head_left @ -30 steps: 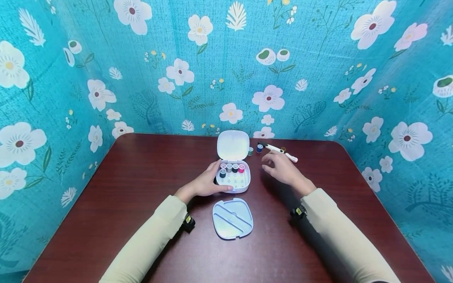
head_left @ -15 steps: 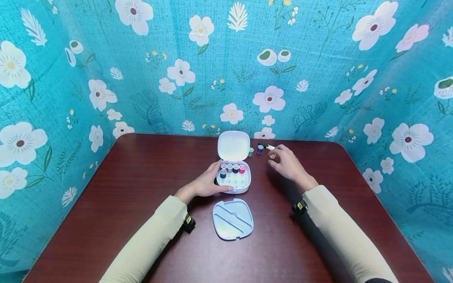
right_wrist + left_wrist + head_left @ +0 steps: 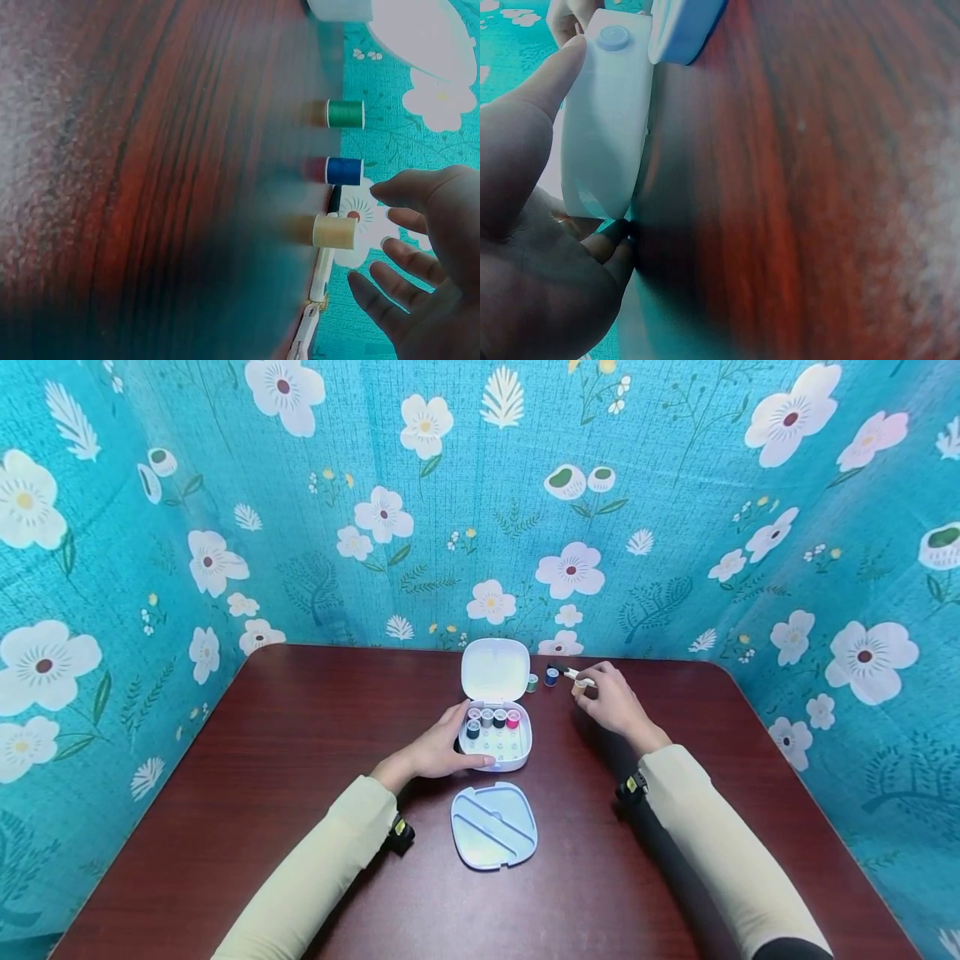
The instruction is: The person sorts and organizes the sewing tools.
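Note:
My left hand (image 3: 435,747) grips the left side of a white sewing box (image 3: 523,752), thumb along its front edge. In the left wrist view the fingers (image 3: 607,244) curl round the far end of the box. Its lid (image 3: 495,670) stands up; several thread spools sit on the pegs inside. My right hand (image 3: 617,697) is beside a beige thread spool (image 3: 334,232) that stands on the table. In the right wrist view its thumb and fingers are spread apart, with a gap to this spool. A blue spool (image 3: 344,171) and a green spool (image 3: 346,114) stand alongside.
A pale blue divided tray (image 3: 493,827) lies in front of the box. Behind the beige spool lies a long white tool (image 3: 322,274) with a black end, partly hidden by my right hand in the head view. A flowered curtain (image 3: 450,527) hangs behind the table.
My right hand has moved right and slightly away from me, and the beige spool shows beside its fingertips. It covers part of the white tool. My left hand stays on the box.

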`<action>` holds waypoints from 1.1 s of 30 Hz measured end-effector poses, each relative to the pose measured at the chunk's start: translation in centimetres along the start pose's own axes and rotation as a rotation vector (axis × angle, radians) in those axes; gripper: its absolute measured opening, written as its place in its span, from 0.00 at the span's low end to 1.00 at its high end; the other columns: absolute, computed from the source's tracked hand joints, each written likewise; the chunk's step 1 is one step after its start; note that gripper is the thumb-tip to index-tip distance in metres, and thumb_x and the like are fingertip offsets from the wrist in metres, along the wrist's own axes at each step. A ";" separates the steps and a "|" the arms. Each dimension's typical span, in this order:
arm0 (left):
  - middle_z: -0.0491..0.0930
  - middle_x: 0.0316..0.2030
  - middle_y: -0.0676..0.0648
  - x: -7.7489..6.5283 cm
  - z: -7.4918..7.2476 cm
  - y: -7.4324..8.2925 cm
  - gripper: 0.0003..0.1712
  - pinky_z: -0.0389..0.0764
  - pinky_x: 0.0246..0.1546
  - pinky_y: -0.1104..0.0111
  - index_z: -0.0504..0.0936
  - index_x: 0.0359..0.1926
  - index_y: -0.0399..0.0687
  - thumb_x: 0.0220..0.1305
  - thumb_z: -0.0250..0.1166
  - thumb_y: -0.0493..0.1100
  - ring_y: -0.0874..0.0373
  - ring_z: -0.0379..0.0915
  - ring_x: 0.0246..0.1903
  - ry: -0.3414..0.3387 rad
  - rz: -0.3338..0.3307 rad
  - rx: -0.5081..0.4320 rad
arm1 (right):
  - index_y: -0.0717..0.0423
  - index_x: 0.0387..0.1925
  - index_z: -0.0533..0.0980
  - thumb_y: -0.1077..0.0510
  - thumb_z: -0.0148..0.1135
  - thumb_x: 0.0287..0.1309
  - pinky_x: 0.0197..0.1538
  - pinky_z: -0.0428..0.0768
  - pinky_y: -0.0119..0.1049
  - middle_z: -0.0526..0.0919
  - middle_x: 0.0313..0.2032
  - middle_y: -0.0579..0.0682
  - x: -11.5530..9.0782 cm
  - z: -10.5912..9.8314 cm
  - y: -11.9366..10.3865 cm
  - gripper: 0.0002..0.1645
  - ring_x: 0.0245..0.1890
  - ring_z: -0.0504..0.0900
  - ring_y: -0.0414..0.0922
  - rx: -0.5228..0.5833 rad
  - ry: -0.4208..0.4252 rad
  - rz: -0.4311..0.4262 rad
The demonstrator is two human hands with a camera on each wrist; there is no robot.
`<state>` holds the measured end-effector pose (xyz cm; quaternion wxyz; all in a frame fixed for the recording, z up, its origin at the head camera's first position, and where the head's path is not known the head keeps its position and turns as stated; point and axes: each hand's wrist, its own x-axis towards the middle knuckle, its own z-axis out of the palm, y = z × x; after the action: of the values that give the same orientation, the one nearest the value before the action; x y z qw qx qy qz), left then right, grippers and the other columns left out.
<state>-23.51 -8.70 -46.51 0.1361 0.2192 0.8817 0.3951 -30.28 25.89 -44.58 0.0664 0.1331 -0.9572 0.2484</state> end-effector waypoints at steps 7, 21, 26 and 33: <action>0.47 0.79 0.40 -0.1 0.0 0.1 0.68 0.57 0.74 0.53 0.39 0.83 0.45 0.58 0.75 0.62 0.46 0.51 0.75 0.002 0.002 0.007 | 0.68 0.58 0.77 0.61 0.66 0.61 0.61 0.71 0.60 0.73 0.57 0.65 0.7 0.6 1.0 0.24 0.56 0.73 0.62 0.043 -0.002 0.021; 0.47 0.79 0.40 -0.1 0.1 0.0 0.68 0.58 0.74 0.52 0.40 0.83 0.45 0.58 0.75 0.61 0.46 0.52 0.75 0.004 -0.007 -0.002 | 0.67 0.66 0.71 0.61 0.63 0.67 0.53 0.76 0.55 0.76 0.56 0.66 1.3 1.2 1.6 0.29 0.47 0.79 0.58 0.153 -0.047 0.108; 0.47 0.79 0.40 0.0 0.2 -0.1 0.68 0.58 0.74 0.53 0.39 0.82 0.45 0.58 0.75 0.62 0.46 0.53 0.75 -0.001 -0.008 0.010 | 0.66 0.63 0.73 0.59 0.62 0.69 0.55 0.76 0.54 0.78 0.55 0.65 1.3 1.6 2.0 0.25 0.49 0.77 0.58 0.188 -0.058 0.151; 0.47 0.79 0.40 0.2 0.1 -0.1 0.68 0.59 0.73 0.53 0.39 0.82 0.45 0.58 0.75 0.61 0.47 0.53 0.74 0.004 0.008 0.021 | 0.64 0.56 0.76 0.59 0.62 0.69 0.52 0.75 0.51 0.80 0.50 0.64 1.3 1.5 2.1 0.18 0.46 0.77 0.56 0.200 -0.036 0.146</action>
<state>-23.62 -8.57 -46.65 0.1302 0.2234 0.8850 0.3871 -32.22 26.60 -46.60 0.0174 0.0733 -0.9358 0.3444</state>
